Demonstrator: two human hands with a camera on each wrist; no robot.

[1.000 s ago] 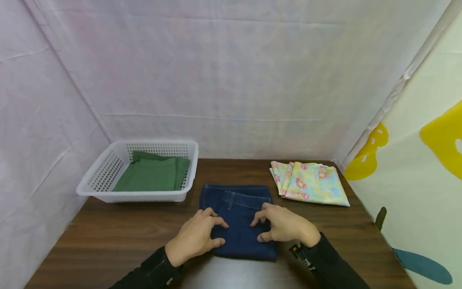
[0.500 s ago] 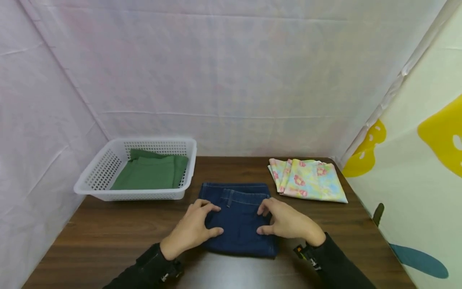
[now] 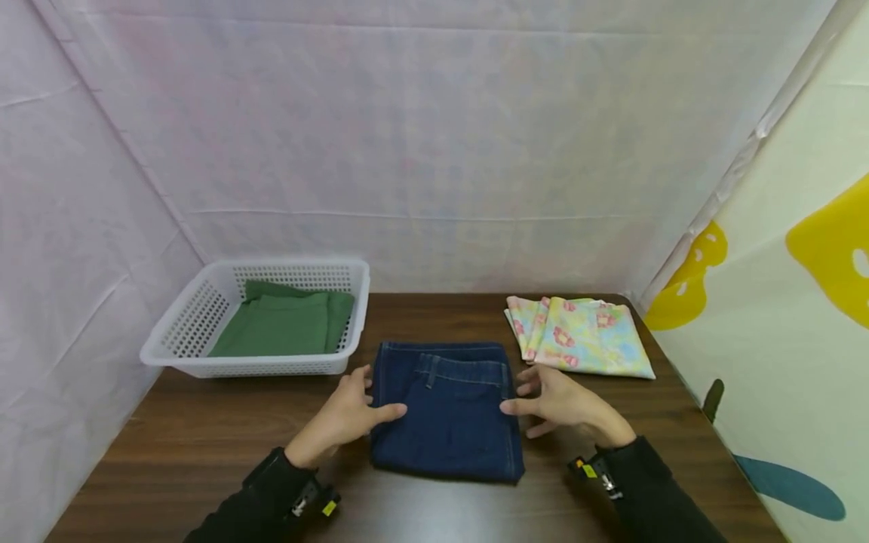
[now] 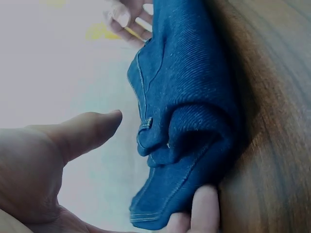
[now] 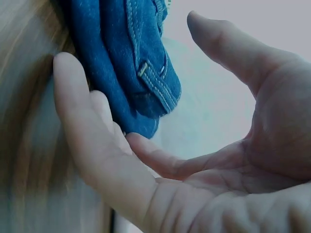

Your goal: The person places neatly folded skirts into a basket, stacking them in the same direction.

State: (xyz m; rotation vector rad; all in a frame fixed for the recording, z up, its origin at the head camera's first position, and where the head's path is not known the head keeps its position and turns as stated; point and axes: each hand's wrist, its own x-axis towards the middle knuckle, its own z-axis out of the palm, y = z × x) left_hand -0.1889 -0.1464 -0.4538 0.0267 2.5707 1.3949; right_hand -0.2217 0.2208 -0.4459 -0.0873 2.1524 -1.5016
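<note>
Jeans (image 3: 455, 426) lie folded about midway between the table's (image 3: 204, 437) left and right edges. We judge them soft, thick, fairly weighty and not slippery, best held from beneath at both sides. Our left hand (image 3: 345, 416) and right hand (image 3: 562, 403) flank them, thumbs spread from fingers, pinching nothing.

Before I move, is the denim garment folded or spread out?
Folded: the denim garment lies on the table in layers, its waistband uppermost.

Brown wood-grain table (image 3: 237, 437) — white basket (image 3: 254, 368) left, folded denim garment (image 3: 451, 418) centre, folded floral cloth (image 3: 587, 337) right.
</note>
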